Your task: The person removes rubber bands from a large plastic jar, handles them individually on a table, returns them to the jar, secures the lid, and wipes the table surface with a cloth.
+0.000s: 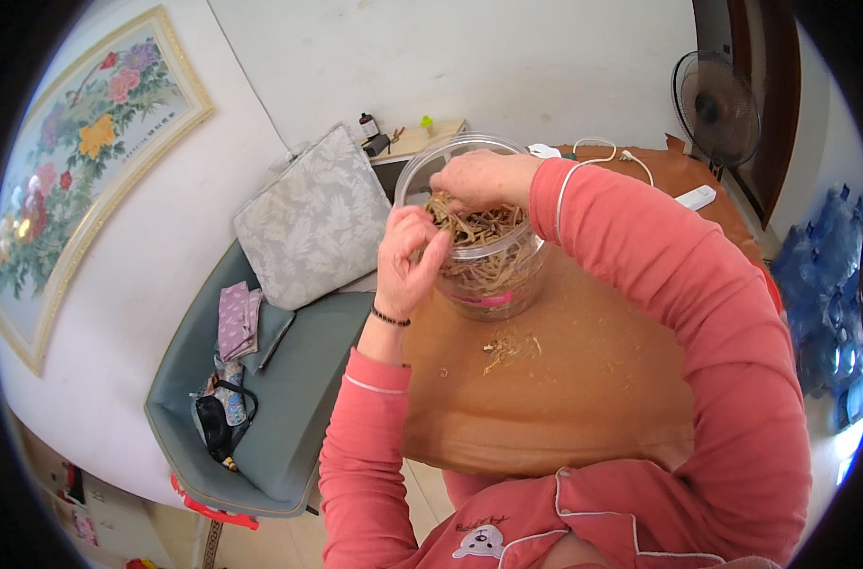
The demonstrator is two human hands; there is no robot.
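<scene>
A large clear plastic tub point(492, 276) with a pink label stands on the brown-covered table point(581, 355). Thin, twisted dried plant pieces point(492, 229) fill it almost to the rim. With thumb and curled fingers, my left hand point(409, 252) grips the tub's near left rim; a dark beaded bracelet is on that wrist. Over the opening, my right hand point(481, 179) is bent down with its fingertips among the dried pieces. Whether those fingers pinch anything is hidden. Some pale plant scraps point(510, 351) lie on the table in front of the tub.
On the left, a grey-green sofa chair point(318, 355) bears a patterned cushion point(318, 220), folded cloth point(238, 318) and a black strapped item point(214, 423). A white power strip point(696, 198) with a cord lies at the table's back right. Behind stands a fan point(716, 107).
</scene>
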